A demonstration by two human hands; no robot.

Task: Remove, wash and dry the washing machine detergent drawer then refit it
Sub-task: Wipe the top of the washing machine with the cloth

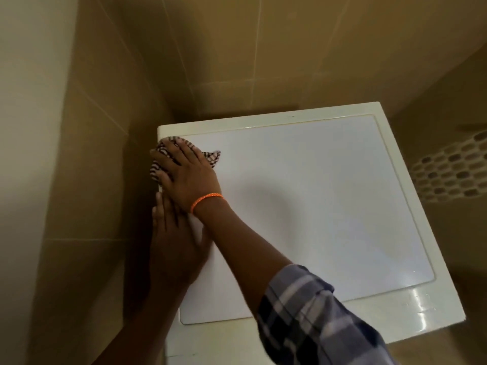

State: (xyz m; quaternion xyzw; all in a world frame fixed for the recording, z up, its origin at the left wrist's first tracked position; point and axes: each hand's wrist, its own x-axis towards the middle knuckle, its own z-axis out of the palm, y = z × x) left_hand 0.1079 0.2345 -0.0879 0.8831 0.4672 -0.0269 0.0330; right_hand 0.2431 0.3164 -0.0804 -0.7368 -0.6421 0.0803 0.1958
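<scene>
Both hands are laid on the washing machine top (303, 206): a striped cloth (184, 156) is pressed flat under the right hand (188, 175), apparently for wiping, while the left hand (175, 241) is spread, likely as a brace. No detergent drawer is seen.

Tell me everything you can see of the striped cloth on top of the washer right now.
The striped cloth is a small rag with thin dark and pale stripes, soft woven fabric by its look, crumpled rather than folded. It lies at the far left corner of the washing machine top, overlapping the left edge. The right hand presses flat on it with spread fingers, covering most of it; only the fringes show. The left hand rests nearer, not touching it. Wet or dry: cannot tell.
</scene>
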